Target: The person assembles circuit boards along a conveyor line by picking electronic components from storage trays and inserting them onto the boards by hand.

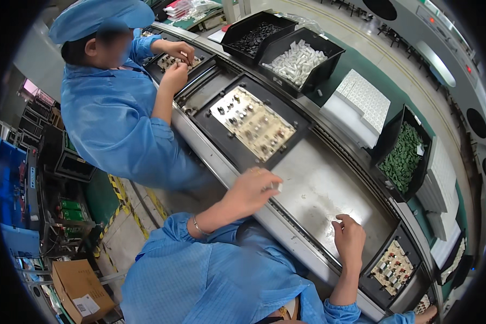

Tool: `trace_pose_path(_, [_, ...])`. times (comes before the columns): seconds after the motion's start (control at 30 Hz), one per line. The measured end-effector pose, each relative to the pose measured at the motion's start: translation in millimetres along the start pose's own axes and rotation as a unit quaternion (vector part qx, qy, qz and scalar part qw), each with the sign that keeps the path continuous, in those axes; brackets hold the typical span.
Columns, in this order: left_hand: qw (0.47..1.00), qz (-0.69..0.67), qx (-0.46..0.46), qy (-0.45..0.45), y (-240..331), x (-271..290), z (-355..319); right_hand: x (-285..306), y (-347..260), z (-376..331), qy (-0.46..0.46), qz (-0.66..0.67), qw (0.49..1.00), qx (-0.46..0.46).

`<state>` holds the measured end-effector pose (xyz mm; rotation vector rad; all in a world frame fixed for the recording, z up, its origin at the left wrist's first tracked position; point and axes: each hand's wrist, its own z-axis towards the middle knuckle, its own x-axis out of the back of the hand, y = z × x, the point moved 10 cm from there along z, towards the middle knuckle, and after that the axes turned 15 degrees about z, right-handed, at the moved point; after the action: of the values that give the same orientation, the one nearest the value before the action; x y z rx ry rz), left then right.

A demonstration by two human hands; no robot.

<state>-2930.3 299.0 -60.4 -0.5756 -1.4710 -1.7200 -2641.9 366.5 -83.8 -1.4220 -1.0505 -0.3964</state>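
My left hand is closed, its fingertips around a small white block-shaped part. It hovers by the near rail of the conveyor, just below a black tray that carries a pale circuit board with several dark components. Over the conveyor's metal bed, my right hand has its fingers curled and the thumb near the index finger; what it holds, if anything, cannot be made out. To its right, a second circuit board with white, red and dark components lies in another black tray.
Beyond the conveyor stand black bins of white parts, black parts and green parts. White foam trays are stacked between them. On the left, a co-worker in blue handles another board. A cardboard box sits lower left.
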Motion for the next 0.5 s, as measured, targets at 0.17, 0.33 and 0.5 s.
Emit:
trace_pose_path(0.17, [0.985,-0.115,-0.112,-0.068,-6,4,8,-32,-57,40,0.023,-0.002,1.000,0.019])
trace_pose_path(0.33, [0.948,-0.181,-0.235,-0.116,-18,2,7,-78,-98,77,0.024,0.004,0.999,0.028])
trace_pose_path(0.5, [0.967,-0.135,-0.206,-0.064,-60,39,56,-95,-115,93,0.029,0.002,0.999,0.022])
